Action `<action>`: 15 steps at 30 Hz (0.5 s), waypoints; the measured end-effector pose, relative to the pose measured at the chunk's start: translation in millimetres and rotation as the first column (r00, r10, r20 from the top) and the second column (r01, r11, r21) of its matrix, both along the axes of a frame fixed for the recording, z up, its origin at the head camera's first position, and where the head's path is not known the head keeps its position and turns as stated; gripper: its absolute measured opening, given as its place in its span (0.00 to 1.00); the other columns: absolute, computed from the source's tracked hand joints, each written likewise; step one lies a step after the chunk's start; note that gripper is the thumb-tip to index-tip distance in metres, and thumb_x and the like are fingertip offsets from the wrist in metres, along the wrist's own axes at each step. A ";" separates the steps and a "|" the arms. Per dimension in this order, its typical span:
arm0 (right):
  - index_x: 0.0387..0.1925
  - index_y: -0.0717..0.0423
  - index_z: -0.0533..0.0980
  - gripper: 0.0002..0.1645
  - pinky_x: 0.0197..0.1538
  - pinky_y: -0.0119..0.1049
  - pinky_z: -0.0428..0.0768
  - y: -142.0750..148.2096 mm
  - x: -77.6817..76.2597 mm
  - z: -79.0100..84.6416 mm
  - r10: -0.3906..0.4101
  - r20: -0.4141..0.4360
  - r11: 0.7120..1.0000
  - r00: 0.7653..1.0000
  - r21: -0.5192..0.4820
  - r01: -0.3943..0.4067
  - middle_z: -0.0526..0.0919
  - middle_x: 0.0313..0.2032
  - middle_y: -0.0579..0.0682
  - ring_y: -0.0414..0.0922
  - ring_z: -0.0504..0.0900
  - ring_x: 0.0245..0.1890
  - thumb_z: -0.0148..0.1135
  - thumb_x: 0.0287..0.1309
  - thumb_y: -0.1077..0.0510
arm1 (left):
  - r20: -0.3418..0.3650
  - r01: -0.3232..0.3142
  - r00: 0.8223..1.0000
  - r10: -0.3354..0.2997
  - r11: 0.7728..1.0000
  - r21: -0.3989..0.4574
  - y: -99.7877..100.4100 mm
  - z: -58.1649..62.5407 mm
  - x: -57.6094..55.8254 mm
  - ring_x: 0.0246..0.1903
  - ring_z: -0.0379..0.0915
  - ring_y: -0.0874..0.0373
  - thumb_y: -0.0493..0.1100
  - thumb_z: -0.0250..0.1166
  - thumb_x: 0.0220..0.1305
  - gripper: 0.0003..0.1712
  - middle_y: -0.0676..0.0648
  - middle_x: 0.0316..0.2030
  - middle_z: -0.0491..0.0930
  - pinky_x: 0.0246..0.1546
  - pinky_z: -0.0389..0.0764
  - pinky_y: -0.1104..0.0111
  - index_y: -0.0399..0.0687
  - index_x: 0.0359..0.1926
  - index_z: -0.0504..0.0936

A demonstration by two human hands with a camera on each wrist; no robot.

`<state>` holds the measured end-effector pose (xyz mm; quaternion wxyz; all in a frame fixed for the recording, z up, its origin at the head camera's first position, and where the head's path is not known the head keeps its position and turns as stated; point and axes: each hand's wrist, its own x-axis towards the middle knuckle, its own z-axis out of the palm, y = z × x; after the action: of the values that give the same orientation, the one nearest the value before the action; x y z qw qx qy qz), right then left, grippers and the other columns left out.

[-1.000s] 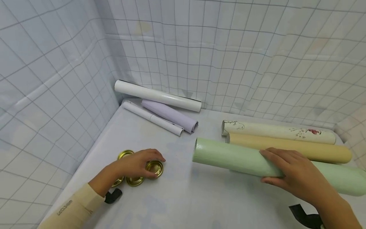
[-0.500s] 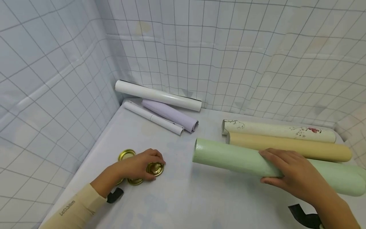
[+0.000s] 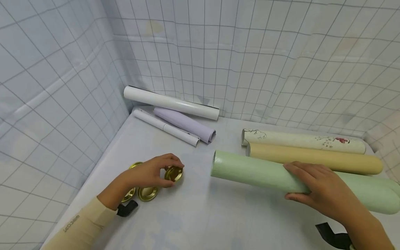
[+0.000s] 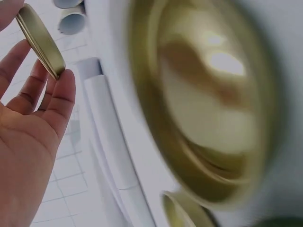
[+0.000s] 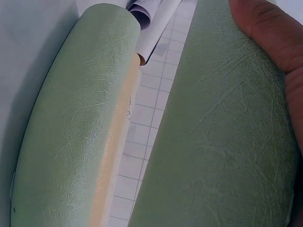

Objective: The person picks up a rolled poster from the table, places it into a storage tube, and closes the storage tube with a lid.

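My left hand (image 3: 153,173) pinches a round gold metal lid (image 3: 173,173) between thumb and fingers. The lid is tilted up on edge; in the left wrist view the gripped lid (image 4: 41,40) shows its rim between the fingertips. Several more gold lids (image 3: 147,194) lie under and beside that wrist, partly hidden by it. My right hand (image 3: 325,192) grips a light green wallpaper roll (image 3: 250,170) from above, thumb on the near side. The right wrist view shows the held roll (image 5: 213,132) apart from a second green roll (image 5: 80,118).
Behind the green rolls lie a yellow roll (image 3: 312,158) and a cream flowered roll (image 3: 300,141). At the back left are a lilac roll (image 3: 185,124), a thin white roll (image 3: 165,127) and a thicker white roll (image 3: 172,102). Grid-patterned cloth (image 3: 200,52) walls the table.
My left hand has curled round the gold lid, raised it and tilted it, shifting slightly away from me. The right hand and its green roll have hardly moved.
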<state>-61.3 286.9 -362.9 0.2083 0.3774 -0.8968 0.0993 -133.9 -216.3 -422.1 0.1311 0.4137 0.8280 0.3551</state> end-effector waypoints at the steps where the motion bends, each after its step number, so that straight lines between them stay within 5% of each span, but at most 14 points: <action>1: 0.59 0.57 0.76 0.48 0.52 0.44 0.71 -0.1 -0.1 0.1 0.002 -0.003 1.000 1.000 0.000 -0.002 0.82 0.50 0.48 0.49 0.81 0.48 0.45 0.61 0.21 | -0.002 0.011 1.000 -0.011 1.000 0.027 1.6 2.2 -0.5 0.49 0.71 0.58 0.45 0.72 0.62 0.29 0.54 0.56 0.72 0.50 0.77 0.63 0.48 0.62 0.75; 6: 0.59 0.57 0.76 0.48 0.53 0.44 0.70 -0.7 0.0 0.6 -0.001 0.001 1.000 1.000 -0.002 0.001 0.82 0.50 0.48 0.49 0.81 0.48 0.44 0.61 0.21 | -0.001 0.027 1.000 -0.028 0.987 0.156 12.9 9.2 -0.2 0.48 0.72 0.54 0.42 0.73 0.61 0.30 0.50 0.57 0.72 0.45 0.78 0.62 0.51 0.63 0.73; 15: 0.58 0.57 0.77 0.47 0.53 0.42 0.69 -3.2 -0.8 0.1 0.024 -0.023 0.999 0.999 -0.021 -0.024 0.82 0.49 0.49 0.49 0.81 0.47 0.45 0.62 0.22 | 0.085 0.006 0.996 -0.040 0.931 0.365 36.8 20.8 5.0 0.54 0.70 0.48 0.32 0.73 0.58 0.33 0.46 0.59 0.69 0.54 0.78 0.60 0.42 0.63 0.70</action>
<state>-62.1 283.6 -362.9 0.2212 0.3869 -0.8887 0.1074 -129.0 -179.5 -401.3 0.0939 0.4237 0.7360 0.5195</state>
